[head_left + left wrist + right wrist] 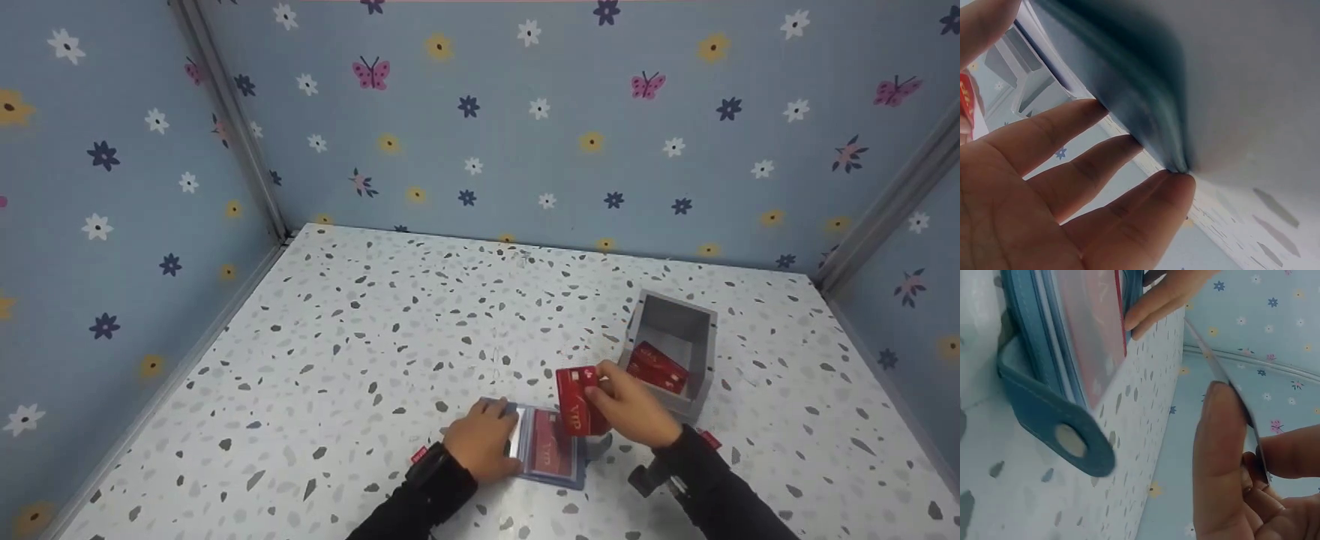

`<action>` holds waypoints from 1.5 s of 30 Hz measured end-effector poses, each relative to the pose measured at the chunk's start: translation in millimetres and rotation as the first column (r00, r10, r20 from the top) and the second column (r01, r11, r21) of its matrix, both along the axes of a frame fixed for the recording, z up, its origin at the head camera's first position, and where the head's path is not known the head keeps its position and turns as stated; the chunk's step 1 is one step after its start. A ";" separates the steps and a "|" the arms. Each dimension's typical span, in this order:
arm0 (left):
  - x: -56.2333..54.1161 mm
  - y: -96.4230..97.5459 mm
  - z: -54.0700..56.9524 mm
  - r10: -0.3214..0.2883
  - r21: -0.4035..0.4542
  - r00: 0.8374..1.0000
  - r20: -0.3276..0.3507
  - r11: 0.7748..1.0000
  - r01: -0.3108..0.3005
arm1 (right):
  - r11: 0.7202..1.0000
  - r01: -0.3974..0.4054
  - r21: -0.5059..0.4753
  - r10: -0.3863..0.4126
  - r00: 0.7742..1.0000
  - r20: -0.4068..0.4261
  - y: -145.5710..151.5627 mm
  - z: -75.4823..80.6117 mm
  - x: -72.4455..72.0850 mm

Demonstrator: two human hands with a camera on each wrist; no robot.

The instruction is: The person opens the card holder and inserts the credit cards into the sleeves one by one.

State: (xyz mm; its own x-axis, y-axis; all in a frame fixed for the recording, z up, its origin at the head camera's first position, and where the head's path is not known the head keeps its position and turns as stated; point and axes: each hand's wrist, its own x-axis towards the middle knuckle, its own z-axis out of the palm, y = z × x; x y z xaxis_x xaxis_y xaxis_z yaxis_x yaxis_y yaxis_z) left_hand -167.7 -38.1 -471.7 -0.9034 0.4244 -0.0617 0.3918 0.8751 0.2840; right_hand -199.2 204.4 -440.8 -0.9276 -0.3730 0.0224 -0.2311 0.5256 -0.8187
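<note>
My right hand (637, 411) pinches a red bank card (573, 401) between thumb and fingers, above the right page of a card holder. Seen edge-on in the right wrist view, this card (1221, 374) stands tilted. The blue card holder (566, 481) lies spread on the table, another red card (551, 450) under its clear sleeve. Its snap strap (1044, 417) sticks out to the side. Across the holder's left part, my left hand (482, 442) holds it with fingertips (1129, 143) along its edge. That hand covers much of the left page.
A grey open box (709, 360) stands to the right, behind my right hand, with red cards (658, 367) inside. The speckled white table (360, 322) meets flower-patterned walls (510, 135) at the back and sides. Small red tags show beside both wrists.
</note>
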 end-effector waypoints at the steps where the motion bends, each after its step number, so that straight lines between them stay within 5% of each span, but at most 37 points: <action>1: 0.1 -0.1 -0.1 0.000 -0.002 1.000 0.001 1.000 0.000 | 1.000 0.005 0.008 -0.005 1.000 0.004 0.4 -3.7 1.5; 18: -0.3 0.5 0.3 0.015 -0.010 1.000 0.021 1.000 -0.015 | 0.994 0.102 0.041 -0.106 0.988 0.114 18.4 -31.5 10.9; 26: 2.8 6.1 4.9 0.015 0.088 1.000 0.027 0.996 -0.017 | 0.994 0.102 0.035 -0.106 0.985 0.139 21.3 -35.1 12.6; 33: 9.7 33.2 6.0 -0.006 0.196 1.000 0.020 0.981 0.002 | 0.992 0.124 0.039 -0.128 0.979 0.161 21.4 -32.0 12.3; 38: 11.5 53.4 1.1 -0.024 0.109 0.999 -0.043 0.994 0.029 | 0.992 0.124 0.030 -0.128 0.979 0.158 23.7 -33.0 12.7; 45: 9.8 71.4 -2.0 0.017 -0.058 0.996 -0.092 0.998 -0.023 | 0.994 0.111 -0.009 -0.109 0.984 0.145 27.0 -35.7 11.4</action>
State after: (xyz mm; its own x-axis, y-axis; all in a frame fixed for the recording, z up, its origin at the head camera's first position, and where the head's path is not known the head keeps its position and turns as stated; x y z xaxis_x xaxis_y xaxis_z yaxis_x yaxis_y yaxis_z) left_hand -158.0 33.2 -473.7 -0.9147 0.4042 -0.0024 0.3960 0.8972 0.1954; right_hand -187.8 231.4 -476.4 -0.9569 -0.2693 -0.1088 -0.0520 0.5273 -0.8481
